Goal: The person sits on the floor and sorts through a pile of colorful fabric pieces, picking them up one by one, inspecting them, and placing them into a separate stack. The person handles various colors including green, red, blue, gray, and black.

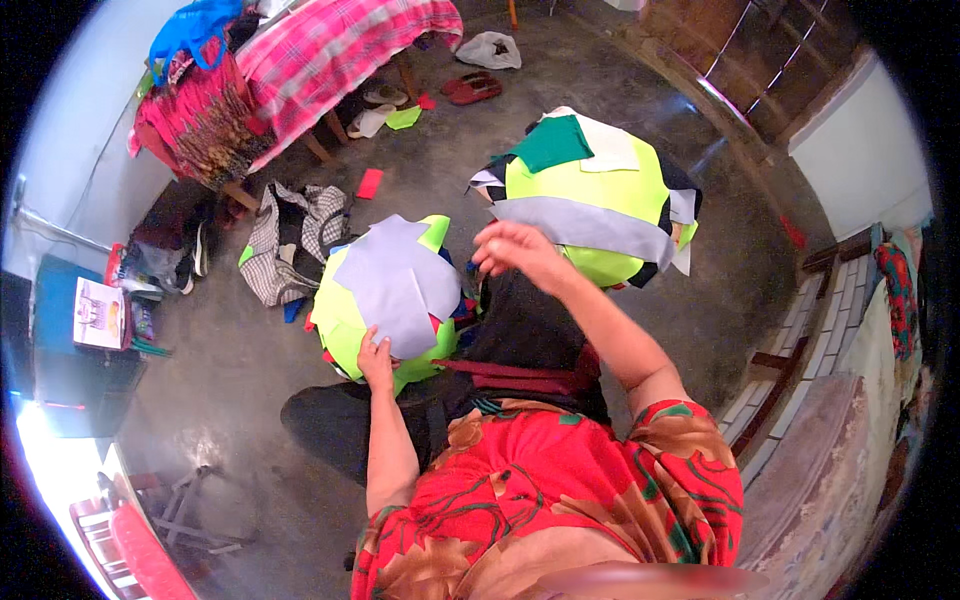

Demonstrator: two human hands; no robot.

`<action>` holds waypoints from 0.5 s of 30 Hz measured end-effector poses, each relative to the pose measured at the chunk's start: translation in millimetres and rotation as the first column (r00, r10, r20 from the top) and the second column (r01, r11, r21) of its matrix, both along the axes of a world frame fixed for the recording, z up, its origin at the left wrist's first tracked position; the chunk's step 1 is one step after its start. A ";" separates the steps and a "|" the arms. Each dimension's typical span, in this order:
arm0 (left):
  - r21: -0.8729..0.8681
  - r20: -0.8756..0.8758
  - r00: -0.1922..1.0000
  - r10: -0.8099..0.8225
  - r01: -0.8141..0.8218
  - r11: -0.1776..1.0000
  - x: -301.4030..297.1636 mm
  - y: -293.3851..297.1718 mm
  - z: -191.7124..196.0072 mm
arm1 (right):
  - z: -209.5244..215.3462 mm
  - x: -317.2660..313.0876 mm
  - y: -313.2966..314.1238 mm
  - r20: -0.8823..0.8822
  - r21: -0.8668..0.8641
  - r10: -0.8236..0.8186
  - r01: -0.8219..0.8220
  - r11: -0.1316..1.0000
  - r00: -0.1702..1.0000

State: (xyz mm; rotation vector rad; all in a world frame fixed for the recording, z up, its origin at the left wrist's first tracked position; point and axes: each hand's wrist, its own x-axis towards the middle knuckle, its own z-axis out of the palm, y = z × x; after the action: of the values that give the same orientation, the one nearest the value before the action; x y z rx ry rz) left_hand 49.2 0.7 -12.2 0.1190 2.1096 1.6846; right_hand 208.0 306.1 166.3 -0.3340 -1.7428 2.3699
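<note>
Two rounded heaps of cut fabric pieces lie on the floor before me. The left heap (345, 340) is neon yellow with a large grey fabric piece (395, 270) on top. At its near edge, my left hand (376, 360) is closed on the fabric. My right hand (518, 250) is raised between the heaps, its fingers curled together near the second heap's edge; anything inside them cannot be made out. The right heap (590, 205) is neon yellow with a grey band across it. A green piece (553, 145) and a white piece (608, 146) lie on it.
A checked cloth (290, 240) and a red scrap (370, 183) lie on the floor beyond the left heap. A bed with a pink plaid cover (330, 60) stands at the far left. Red shoes (471, 88) and a white plastic bag (489, 50) are farther back.
</note>
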 end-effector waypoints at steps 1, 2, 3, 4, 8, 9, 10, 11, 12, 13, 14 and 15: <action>-0.051 -0.007 1.000 -0.006 0.005 0.999 1.6 1.3 0.3 | -0.4 3.0 20.0 0.001 0.153 -0.087 0.086 0.984 0.996; -0.067 -0.016 1.000 0.003 -0.004 0.998 3.3 3.1 1.3 | -1.7 5.7 42.5 -0.015 0.301 -0.172 0.169 0.938 0.985; -0.082 -0.027 1.000 0.016 -0.019 0.996 4.4 4.5 2.7 | -2.5 6.3 63.9 -0.062 0.458 -0.310 0.303 0.836 0.949; -0.098 -0.040 0.999 0.031 -0.034 0.995 4.8 5.7 3.7 | -1.8 6.8 83.8 -0.134 0.591 -0.429 0.420 0.689 0.893; -0.096 -0.044 0.998 0.034 -0.038 0.995 3.2 7.0 4.2 | 3.2 9.9 138.7 -0.277 0.935 -0.463 0.347 0.071 0.842; -0.099 -0.049 0.998 0.036 -0.041 0.994 2.5 6.0 1.7 | 0.0 7.8 142.9 -0.276 0.953 -0.464 0.301 -0.023 0.841; -0.103 -0.054 0.998 0.038 -0.044 0.994 1.2 4.9 -0.8 | -4.0 6.2 146.1 -0.236 0.967 -0.484 0.254 -0.031 0.842; -0.108 -0.050 0.998 0.041 -0.046 0.993 1.7 6.0 0.4 | -7.0 4.3 146.7 -0.193 0.979 -0.504 0.202 -0.038 0.842; -0.113 -0.045 0.998 0.042 -0.047 0.992 2.9 8.6 4.7 | -9.5 3.2 147.3 -0.150 0.988 -0.524 0.149 -0.044 0.838; -0.118 -0.040 0.998 0.043 -0.047 0.992 3.8 9.9 9.5 | -14.4 2.4 151.2 -0.161 0.987 -0.532 0.142 -0.077 0.831; -0.150 -0.058 0.998 0.033 -0.042 0.988 5.4 8.7 11.3 | -16.1 0.5 150.4 -0.173 0.985 -0.539 0.140 -0.101 0.824; -0.182 -0.076 0.997 0.023 -0.037 0.983 7.0 7.1 13.8 | -18.2 -2.0 149.3 -0.185 0.982 -0.546 0.139 -0.125 0.817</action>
State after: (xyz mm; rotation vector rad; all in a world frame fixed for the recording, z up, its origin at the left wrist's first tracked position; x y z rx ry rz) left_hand 56.2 7.8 1.5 0.0953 2.3203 1.5145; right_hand 206.1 455.4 148.1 -0.7573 -2.4900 0.1695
